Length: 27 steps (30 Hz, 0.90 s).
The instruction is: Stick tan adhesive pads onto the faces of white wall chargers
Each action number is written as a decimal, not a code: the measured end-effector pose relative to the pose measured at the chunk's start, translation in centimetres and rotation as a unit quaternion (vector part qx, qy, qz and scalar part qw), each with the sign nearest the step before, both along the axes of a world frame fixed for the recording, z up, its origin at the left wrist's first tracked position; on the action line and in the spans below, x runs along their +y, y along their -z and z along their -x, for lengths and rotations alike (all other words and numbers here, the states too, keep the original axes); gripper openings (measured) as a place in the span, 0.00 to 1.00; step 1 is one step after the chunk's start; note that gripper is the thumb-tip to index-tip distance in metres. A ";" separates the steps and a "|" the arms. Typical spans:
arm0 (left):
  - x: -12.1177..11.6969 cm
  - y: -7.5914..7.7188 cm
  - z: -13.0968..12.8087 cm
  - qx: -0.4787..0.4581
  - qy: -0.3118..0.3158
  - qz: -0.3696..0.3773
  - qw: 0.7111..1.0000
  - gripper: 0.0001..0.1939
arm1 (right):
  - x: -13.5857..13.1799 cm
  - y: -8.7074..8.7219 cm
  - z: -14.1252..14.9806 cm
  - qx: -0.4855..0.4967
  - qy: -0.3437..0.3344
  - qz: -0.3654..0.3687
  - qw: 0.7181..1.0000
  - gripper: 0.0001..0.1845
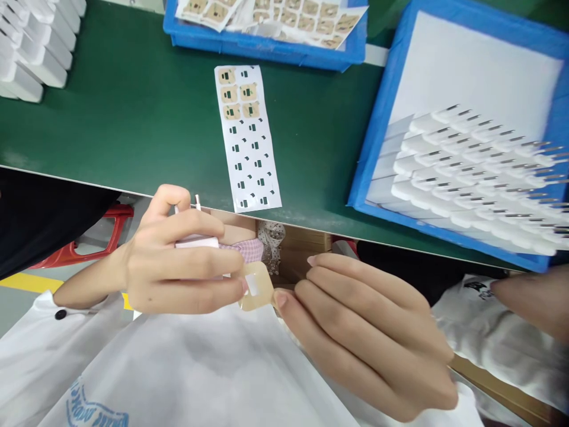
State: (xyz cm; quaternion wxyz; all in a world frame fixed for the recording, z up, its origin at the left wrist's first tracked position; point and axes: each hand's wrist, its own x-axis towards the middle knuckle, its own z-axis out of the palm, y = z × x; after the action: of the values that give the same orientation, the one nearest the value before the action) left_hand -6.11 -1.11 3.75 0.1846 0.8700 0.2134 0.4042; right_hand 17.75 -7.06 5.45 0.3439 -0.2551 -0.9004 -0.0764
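At lower left, the left hand (178, 261) curls around a white piece (198, 242), its fingertips on a tan sticker (263, 292) at lower center. The right hand (368, 338), fingers together, pinches the sticker's right edge below the green bench (142, 112).

Worker's own clothing and hands, viewed from above. The garment is a loose white coat (213, 367), its plain woven cloth softly creased across the front. At eight o'clock, the left sleeve (40, 350) is long and full, ending in a cuff fastened by a round, dark button (60, 314). At seven o'clock, the coat bears a light blue print (95, 409), comprising slanted lettering within a curved outline, partly cut off and not fully legible. At five o'clock, a small portion of the white right sleeve (464, 406) appears. The left hand (178, 261) and right hand (364, 332) are ungloved, with short nails.
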 end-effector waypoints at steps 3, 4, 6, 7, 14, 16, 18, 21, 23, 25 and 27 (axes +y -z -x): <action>0.1 0.3 0.0 -0.017 0.043 -0.120 0.992 0.09 | 0.3 -0.3 -0.1 -0.020 -0.005 0.012 1.000 0.04; 0.3 0.4 0.0 -0.002 0.046 -0.106 0.993 0.08 | 0.4 -0.4 -0.2 -0.027 -0.013 0.015 0.999 0.04; 0.5 0.6 0.1 0.037 0.074 -0.067 0.994 0.06 | 0.6 -0.5 -0.3 -0.031 -0.039 0.003 0.999 0.04; 0.6 0.6 0.2 0.052 0.092 -0.047 0.993 0.06 | 0.7 -0.6 -0.4 -0.034 -0.050 -0.002 0.998 0.05; 0.7 0.7 0.1 0.052 0.139 0.023 0.989 0.04 | -0.1 -0.9 -0.7 -0.089 -0.052 0.059 0.993 0.04; 0.8 0.6 0.1 0.051 0.138 0.032 0.989 0.05 | -0.2 -1.0 -0.8 -0.094 -0.049 0.066 0.992 0.05; 0.9 0.5 0.1 0.059 0.141 0.048 0.987 0.05 | -0.3 -1.0 -1.0 -0.100 -0.047 0.071 0.991 0.06; 1.1 0.4 0.2 0.077 0.145 0.063 0.984 0.07 | -0.1 -1.1 -1.0 -0.112 -0.050 0.071 0.990 0.06; 1.0 0.3 0.2 0.083 0.146 0.054 0.984 0.06 | 0.0 -1.0 -0.9 -0.113 -0.052 0.068 0.990 0.06; 0.9 0.3 0.2 0.084 0.149 0.034 0.985 0.05 | 0.1 -0.9 -0.8 -0.104 -0.049 0.060 0.992 0.07; 0.8 0.5 0.1 0.083 0.152 0.020 0.985 0.05 | 0.2 -0.8 -0.7 -0.101 -0.046 0.058 0.992 0.09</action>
State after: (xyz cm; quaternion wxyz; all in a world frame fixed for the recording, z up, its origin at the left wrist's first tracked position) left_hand -6.19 -0.26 3.28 0.2427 0.9189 0.1014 0.2939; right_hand 18.48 -6.86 6.29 0.2389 -0.2237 -0.9443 -0.0338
